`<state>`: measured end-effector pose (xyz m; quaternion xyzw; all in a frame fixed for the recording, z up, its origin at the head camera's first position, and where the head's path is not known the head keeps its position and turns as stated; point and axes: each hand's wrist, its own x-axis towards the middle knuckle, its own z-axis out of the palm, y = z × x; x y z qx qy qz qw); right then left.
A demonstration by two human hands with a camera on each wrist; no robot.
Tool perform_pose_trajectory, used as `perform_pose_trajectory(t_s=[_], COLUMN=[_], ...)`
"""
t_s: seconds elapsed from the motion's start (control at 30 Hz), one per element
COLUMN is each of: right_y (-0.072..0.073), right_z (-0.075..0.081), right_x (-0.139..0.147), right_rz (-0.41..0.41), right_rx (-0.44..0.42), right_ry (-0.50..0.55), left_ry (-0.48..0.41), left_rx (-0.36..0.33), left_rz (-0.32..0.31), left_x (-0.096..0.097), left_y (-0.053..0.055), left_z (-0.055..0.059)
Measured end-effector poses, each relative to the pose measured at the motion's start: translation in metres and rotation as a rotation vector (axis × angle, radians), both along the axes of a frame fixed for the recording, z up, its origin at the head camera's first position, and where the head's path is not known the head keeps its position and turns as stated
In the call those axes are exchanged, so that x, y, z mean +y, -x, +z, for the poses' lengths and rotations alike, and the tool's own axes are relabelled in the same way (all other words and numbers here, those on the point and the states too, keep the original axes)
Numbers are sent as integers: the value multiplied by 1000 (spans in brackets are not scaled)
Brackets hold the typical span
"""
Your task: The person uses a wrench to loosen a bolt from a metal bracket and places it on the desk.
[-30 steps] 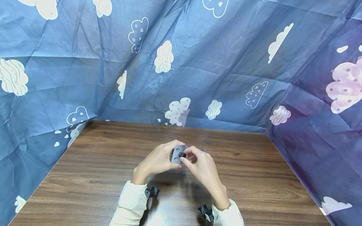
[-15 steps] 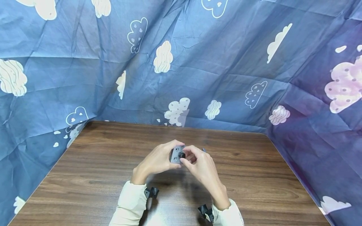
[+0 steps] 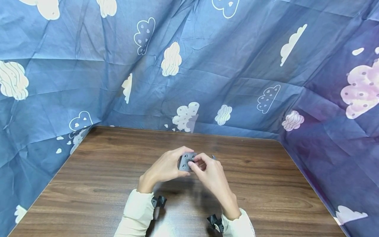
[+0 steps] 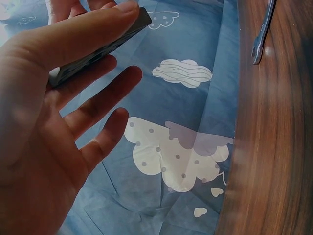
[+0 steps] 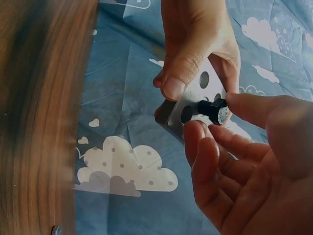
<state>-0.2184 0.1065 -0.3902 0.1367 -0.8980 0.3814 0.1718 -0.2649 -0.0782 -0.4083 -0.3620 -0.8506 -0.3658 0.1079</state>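
A grey metal block (image 3: 184, 161) with several round holes is held up above the table by my left hand (image 3: 165, 167), thumb on one edge and fingers on the opposite one. From its holed face a black bolt (image 5: 218, 112) sticks out, its head and part of the shank showing in the right wrist view. My right hand (image 3: 212, 172) pinches the bolt head between thumb and fingertips. In the left wrist view the block (image 4: 98, 54) appears edge-on under the thumb, and the bolt is hidden there.
A metal open-ended wrench (image 4: 262, 36) lies on the brown wooden table (image 3: 103, 171) beyond the right hand, mostly hidden in the head view. Blue cloud-patterned cloth (image 3: 142, 98) hangs along the back and sides. Each wrist wears a black strap mount (image 3: 160, 201).
The right fingers have shifted on the bolt, the thumb now covering its head in the head view. The left hand and block stay in place.
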Motion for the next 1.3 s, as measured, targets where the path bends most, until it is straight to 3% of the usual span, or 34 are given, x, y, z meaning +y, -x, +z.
perform_pose_trajectory(t_s=[0.4, 1.3], right_y=[0, -1], right_z=[0, 2], right_x=[-1, 0], right_rz=[7, 32], right_rx=[50, 59], right_ry=[-17, -66], left_ry=[5, 5], left_rx=[-3, 0], left_rz=[0, 8], left_x=[0, 0], left_y=[0, 0], left_z=[1, 0])
